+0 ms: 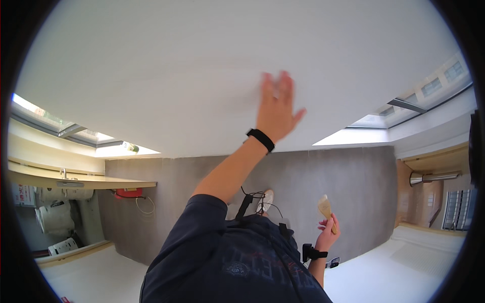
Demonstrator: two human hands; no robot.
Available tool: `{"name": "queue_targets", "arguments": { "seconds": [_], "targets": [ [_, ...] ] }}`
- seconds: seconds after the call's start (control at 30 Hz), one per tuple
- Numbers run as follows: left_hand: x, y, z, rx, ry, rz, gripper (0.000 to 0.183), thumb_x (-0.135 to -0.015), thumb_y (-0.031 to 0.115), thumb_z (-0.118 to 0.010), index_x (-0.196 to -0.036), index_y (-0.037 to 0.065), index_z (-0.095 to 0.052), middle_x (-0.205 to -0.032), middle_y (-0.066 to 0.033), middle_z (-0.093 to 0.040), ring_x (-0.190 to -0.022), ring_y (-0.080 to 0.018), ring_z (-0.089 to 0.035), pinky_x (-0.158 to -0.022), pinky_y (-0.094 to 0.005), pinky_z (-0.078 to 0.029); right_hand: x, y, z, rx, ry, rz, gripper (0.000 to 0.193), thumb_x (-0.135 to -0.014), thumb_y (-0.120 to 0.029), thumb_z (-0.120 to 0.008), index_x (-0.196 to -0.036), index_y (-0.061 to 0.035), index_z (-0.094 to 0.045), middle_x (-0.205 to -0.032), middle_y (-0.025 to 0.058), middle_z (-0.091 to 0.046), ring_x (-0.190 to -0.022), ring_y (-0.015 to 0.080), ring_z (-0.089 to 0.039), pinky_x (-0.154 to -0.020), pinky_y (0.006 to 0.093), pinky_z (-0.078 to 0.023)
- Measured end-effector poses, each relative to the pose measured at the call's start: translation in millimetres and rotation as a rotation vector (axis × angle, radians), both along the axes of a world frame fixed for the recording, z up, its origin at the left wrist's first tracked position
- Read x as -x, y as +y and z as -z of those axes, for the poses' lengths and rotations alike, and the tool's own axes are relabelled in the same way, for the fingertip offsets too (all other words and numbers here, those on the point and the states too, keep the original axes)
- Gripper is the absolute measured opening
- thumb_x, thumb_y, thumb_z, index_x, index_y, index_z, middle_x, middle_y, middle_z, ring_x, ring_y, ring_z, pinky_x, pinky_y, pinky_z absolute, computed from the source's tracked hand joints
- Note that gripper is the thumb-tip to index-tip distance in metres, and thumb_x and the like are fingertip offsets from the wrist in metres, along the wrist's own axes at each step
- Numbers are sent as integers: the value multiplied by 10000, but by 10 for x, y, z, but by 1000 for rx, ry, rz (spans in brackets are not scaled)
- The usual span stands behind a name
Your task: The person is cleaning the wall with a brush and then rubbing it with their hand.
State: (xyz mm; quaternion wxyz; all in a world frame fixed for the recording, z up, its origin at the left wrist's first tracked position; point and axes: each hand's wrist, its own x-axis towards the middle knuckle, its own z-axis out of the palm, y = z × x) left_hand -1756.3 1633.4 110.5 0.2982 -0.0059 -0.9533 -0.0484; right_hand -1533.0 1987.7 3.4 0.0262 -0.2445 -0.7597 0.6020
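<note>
Closest in is the person's dark blue sweatshirt (227,257), with black straps running across its front. Just beside it, low on the right, the right hand (327,233) is closed around the handle of a tan wooden tool (326,208), whose wider end points up. I can't make out whether it is a brush, a scraper or a block. The grip looks light, mostly fingers and thumb on the lower end, so the tool could slip out and drop onto the grey floor (343,177), near the pale shoe (265,200). A knock from the elbow would be enough to cause it.

Farther out, the left arm stretches long and nearly straight up to the white wall (177,76). The left hand (277,108) is open wide and holds nothing, with its fingers spread, its thumb out to the side and a black wristband (260,139) below it. The fingertips are blurred, and I can't tell if the palm presses flat or only brushes the paint. If weight goes onto that reach, the palm may slide on the smooth face and tip the person forward.

Well off to the left stands a pale surface (76,181) with a red thing (129,192) beneath its end.
</note>
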Motion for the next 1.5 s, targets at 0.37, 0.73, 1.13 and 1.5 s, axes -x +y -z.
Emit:
{"name": "queue_targets", "arguments": {
  "seconds": [0.37, 0.73, 1.13, 1.5],
  "targets": [
    [-439, -1318, -760, -112, 476, -395, 835, -1010, 366, -548, -1574, -105, -150, -1641, -366, -59, -1527, -535, -45, -1209, -634, -92, 27, -82, 105, 26, 63, -84, 316, -1044, -162, -550, -1293, 10, -641, -877, 45, -669, -750, 108, -652, -611, 235, -511],
    [-598, -262, 649, -153, -203, 424, 662, -987, 454, -581, -1494, 49, -450, -1609, -214, -339, -1487, -354, -344, -1217, -544, -267, 280, -113, 192, -37, 41, -143, 346, -1055, -227, -537, -1318, -20, -627, -869, 42, -663, -727, 123, -658, -583, 241, -514],
    [-616, -2102, -508, -526, 718, -667, 866, -1016, 295, -504, -1531, -190, -5, -1623, -390, 86, -1516, -544, 80, -1238, -584, -36, 202, -430, 222, -37, -34, -211, 364, -1049, -208, -520, -1336, -2, -606, -879, 50, -652, -731, 128, -644, -593, 250, -501],
    [-1338, -1603, -307, -435, 389, -202, 787, -972, 276, -597, -1586, -45, -224, -1671, -291, -88, -1554, -453, -74, -1224, -604, -93, 427, -661, 145, -50, 45, -363, 349, -1054, -194, -518, -1330, 0, -609, -900, 59, -652, -723, 126, -645, -598, 241, -504]
  ]
}}
